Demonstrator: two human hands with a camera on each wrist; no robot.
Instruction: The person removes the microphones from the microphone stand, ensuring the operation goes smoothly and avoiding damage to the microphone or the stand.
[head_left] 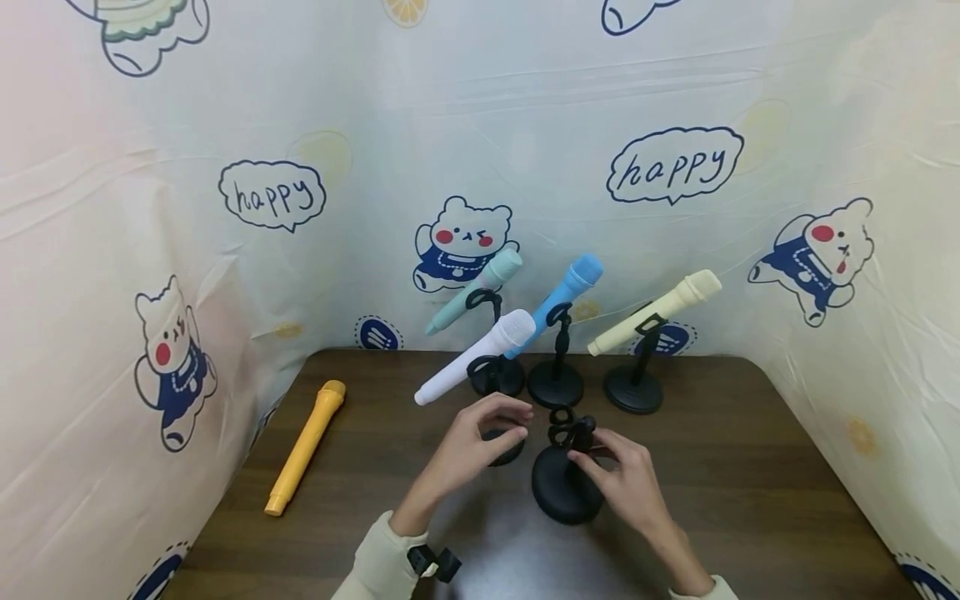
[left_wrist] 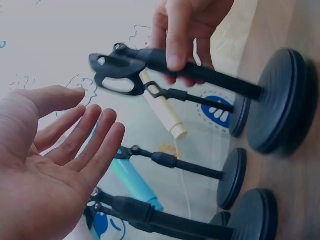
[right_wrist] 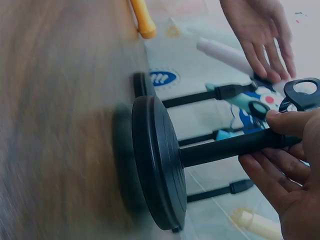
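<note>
My right hand [head_left: 628, 482] grips the post of a black microphone stand [head_left: 567, 493] between thumb and fingers. In the right wrist view its round base [right_wrist: 159, 165] stands a little off the tabletop, over a dark shadow. The stand's clip [left_wrist: 120, 75] holds no microphone. My left hand [head_left: 474, 439] is beside it with fingers spread and loosely bent, nothing in them. Just behind the left hand, a white microphone [head_left: 480, 354] leans in a stand whose base [head_left: 508, 452] is partly hidden by that hand.
Behind stand a teal microphone [head_left: 476, 290], a blue microphone [head_left: 561, 298] and a cream microphone [head_left: 656, 310], each tilted in a black stand. An orange microphone [head_left: 306, 450] lies on the left of the wooden table [head_left: 712, 533]. A printed cloth [head_left: 540, 167] hangs around the table.
</note>
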